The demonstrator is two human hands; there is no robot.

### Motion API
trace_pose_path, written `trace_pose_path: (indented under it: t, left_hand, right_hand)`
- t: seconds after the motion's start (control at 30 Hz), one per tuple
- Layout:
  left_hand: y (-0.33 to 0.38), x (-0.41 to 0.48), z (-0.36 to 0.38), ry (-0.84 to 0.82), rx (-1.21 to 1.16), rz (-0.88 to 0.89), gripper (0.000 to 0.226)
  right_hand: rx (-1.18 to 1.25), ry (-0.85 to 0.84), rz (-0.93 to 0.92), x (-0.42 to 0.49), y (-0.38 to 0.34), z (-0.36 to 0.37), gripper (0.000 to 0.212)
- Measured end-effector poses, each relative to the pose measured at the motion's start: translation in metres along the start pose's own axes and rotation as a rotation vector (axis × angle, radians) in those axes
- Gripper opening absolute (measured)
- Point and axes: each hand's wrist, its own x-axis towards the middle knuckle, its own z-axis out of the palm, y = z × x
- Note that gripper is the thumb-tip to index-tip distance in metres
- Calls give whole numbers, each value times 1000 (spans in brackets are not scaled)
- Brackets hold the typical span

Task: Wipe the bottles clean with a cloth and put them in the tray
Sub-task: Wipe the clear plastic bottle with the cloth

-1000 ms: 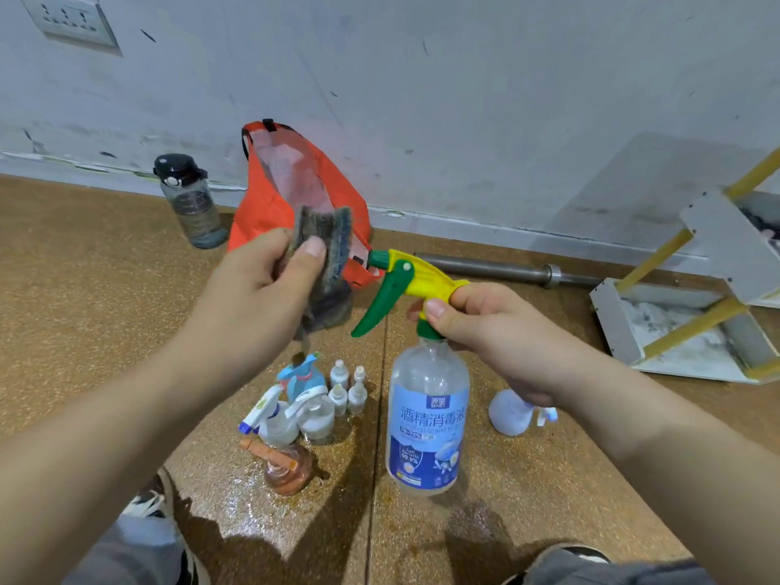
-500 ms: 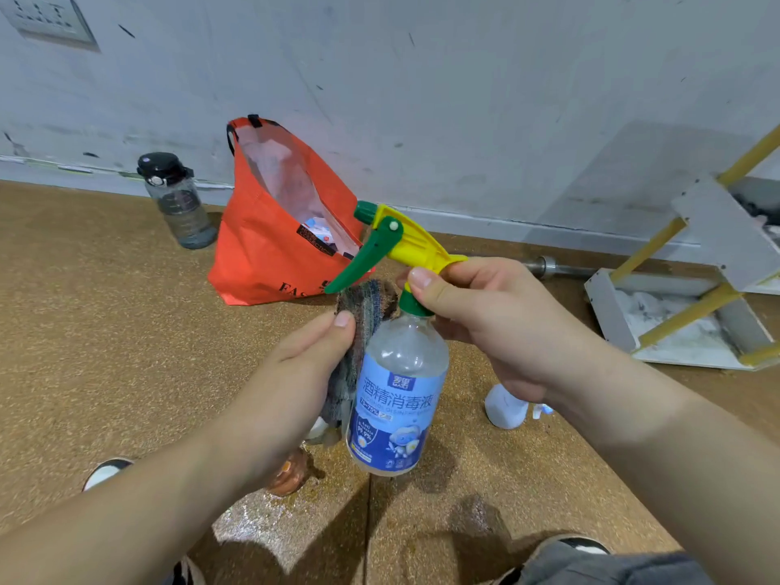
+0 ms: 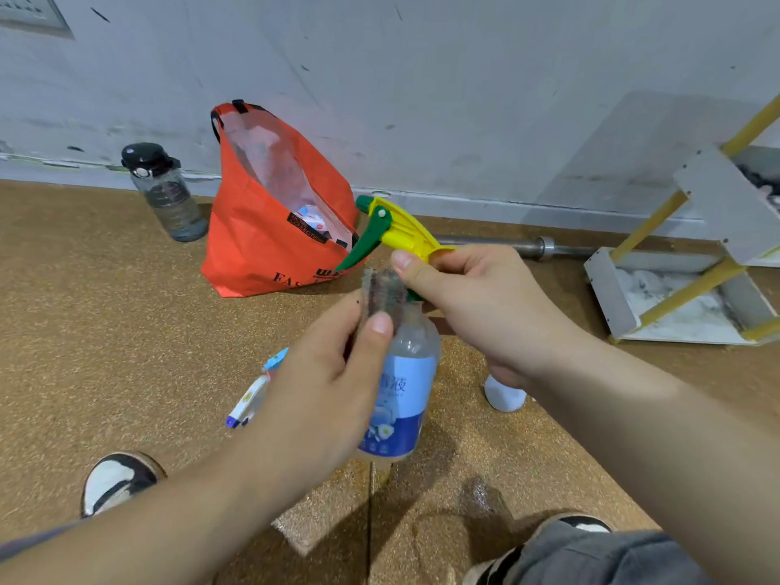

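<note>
Holding the spray bottle (image 3: pixel 401 399) up over the floor (image 3: pixel 105 331), our right hand (image 3: pixel 477 306) pinched its neck under the hard yellow trigger (image 3: pixel 405 232) while our left hand (image 3: pixel 320 386) pinched the fuzzy grey cloth (image 3: pixel 384 295) against its shoulder. Smooth clear plastic, probably light but slick, so we figured the neck was the safest grip

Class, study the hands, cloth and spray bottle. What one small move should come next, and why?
Probably slide the cloth down the spray bottle. The left hand pinches it against the bottle's shoulder, the right hand grips the neck, and the label lies below.
</note>
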Motion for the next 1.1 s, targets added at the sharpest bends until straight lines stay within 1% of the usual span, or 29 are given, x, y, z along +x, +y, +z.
trace_pose_path:
  t: [0.03, 0.07, 0.1, 0.17, 0.23, 0.3, 0.33, 0.43, 0.53, 0.57, 0.67, 0.7, 0.8, 0.83, 0.93, 0.97, 1.1]
  left_hand:
    - [-2, -2, 2, -14, 98, 78, 24]
    - [-2, -2, 3, -28, 99, 95, 23]
    - [-2, 0, 0, -32, 36, 43, 22]
    - [0, 11, -7, -36, -155, -206, 22]
    - [-4, 21, -14, -97, -329, -486, 29]
    - [-7, 25, -16, -90, -454, -641, 36]
    - [-7, 25, -15, -69, -504, -668, 37]
    - [-8, 25, -12, -17, -539, -673, 37]
    - [-4, 26, -13, -7, -502, -632, 34]
    - [-2, 25, -12, -12, -493, -618, 33]
    - [3, 22, -8, -31, -459, -565, 25]
    - [4, 22, -7, -35, -440, -551, 26]
    - [2, 23, -5, -46, -404, -513, 30]
    - [2, 23, -5, -45, -406, -510, 31]
    - [1, 25, -4, -47, -410, -498, 31]
    - [1, 26, -3, -49, -414, -496, 31]
    - [-1, 27, 1, -40, -438, -510, 27]
  right_hand:
    - [-24, 15, -5, 2, 0, 0, 68]
    - [-43, 32, -5, 4, 0, 0, 75]
    - [-56, 45, 2, 6, 0, 0, 79]
    - [-65, 58, 35, 9, 1, 1, 77]
    - [-53, 64, 71, 10, 3, 1, 70]
    - [-38, 67, 112, 10, 5, 2, 63]
    - [-33, 75, 125, 10, 4, 3, 62]
    - [-41, 109, 108, 10, 1, 4, 62]
    - [-33, 136, 84, 12, 1, 5, 63]
    - [-37, 146, 81, 12, 1, 5, 60]
    - [-62, 168, 58, 13, 1, 6, 34]
    - [-84, 179, 46, 14, 3, 7, 36]
    - [-196, 223, -6, 20, 9, 7, 58]
    - [-238, 238, -19, 21, 11, 8, 59]
    - [-309, 281, -41, 23, 14, 8, 51]
    - [-312, 290, -42, 24, 16, 8, 51]
    - [-338, 311, -40, 27, 17, 8, 59]
